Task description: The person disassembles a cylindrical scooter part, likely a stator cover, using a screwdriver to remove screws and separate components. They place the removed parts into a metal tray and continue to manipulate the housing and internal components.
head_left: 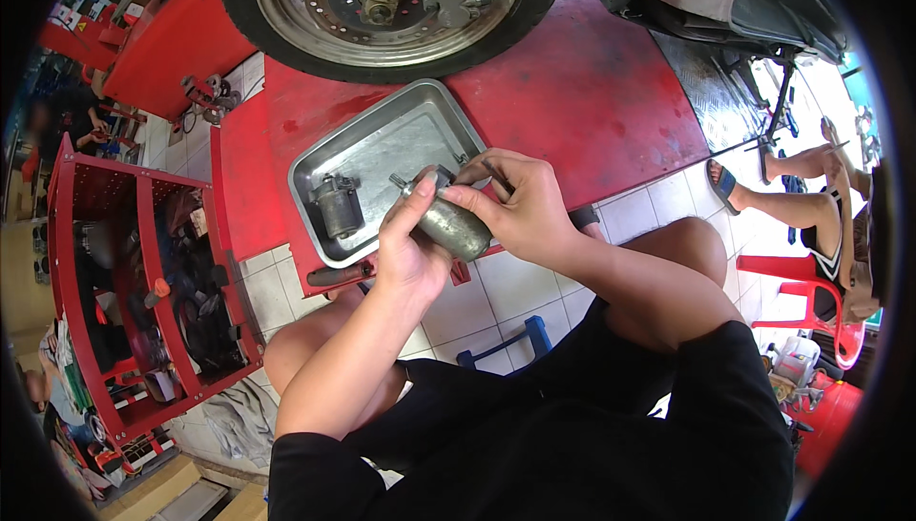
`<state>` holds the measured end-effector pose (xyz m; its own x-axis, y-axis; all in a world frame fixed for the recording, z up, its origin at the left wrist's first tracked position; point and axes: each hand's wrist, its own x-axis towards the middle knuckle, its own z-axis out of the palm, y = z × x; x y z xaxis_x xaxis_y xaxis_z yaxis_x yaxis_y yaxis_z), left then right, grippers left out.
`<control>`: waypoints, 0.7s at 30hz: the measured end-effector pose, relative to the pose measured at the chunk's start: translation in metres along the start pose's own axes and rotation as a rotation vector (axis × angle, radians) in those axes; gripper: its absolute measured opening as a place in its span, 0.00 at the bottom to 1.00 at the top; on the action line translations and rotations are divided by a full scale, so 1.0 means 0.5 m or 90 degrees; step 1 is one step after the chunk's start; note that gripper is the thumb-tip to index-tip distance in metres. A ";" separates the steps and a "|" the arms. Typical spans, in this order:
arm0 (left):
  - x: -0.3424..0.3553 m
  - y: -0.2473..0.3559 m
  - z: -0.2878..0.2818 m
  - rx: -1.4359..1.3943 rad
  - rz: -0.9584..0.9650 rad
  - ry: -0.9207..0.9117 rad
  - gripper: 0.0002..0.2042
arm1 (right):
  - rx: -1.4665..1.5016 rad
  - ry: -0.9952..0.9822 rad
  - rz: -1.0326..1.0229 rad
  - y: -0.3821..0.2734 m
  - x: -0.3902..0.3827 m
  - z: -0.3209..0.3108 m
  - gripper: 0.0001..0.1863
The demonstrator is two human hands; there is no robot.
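Note:
My left hand (412, 252) is closed around a worn grey metal cylinder with a small shaft at its far end, which looks like a starter motor (460, 229). It is held tilted just over the near right side of a metal tray (386, 144). My right hand (530, 208) is closed at the motor's upper right side, its thumb pressed against the casing. A thin dark stick-like piece (498, 177) shows between its fingers; its kind is unclear. Inside the tray, at the left, stands a second, similar motor (339, 208).
The tray rests on a red platform (592, 82), below a motorcycle wheel (391, 68). A dark-handled tool (334, 276) lies at the platform's near edge. A red shelf cart (143, 235) stands left, a blue stool frame (534, 335) between my knees. At right another person's sandalled foot (722, 187) shows.

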<state>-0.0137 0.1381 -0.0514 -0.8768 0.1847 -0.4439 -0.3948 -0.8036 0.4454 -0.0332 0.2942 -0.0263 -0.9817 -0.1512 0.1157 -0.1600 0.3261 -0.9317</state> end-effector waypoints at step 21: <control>-0.004 -0.009 -0.001 0.030 0.072 -0.089 0.22 | -0.010 0.054 -0.162 0.017 -0.015 0.007 0.06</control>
<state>-0.0098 0.1411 -0.0528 -0.9449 0.1736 -0.2774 -0.3002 -0.7972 0.5238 -0.0268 0.2946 -0.0363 -0.9146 -0.1517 0.3748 -0.4040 0.3018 -0.8636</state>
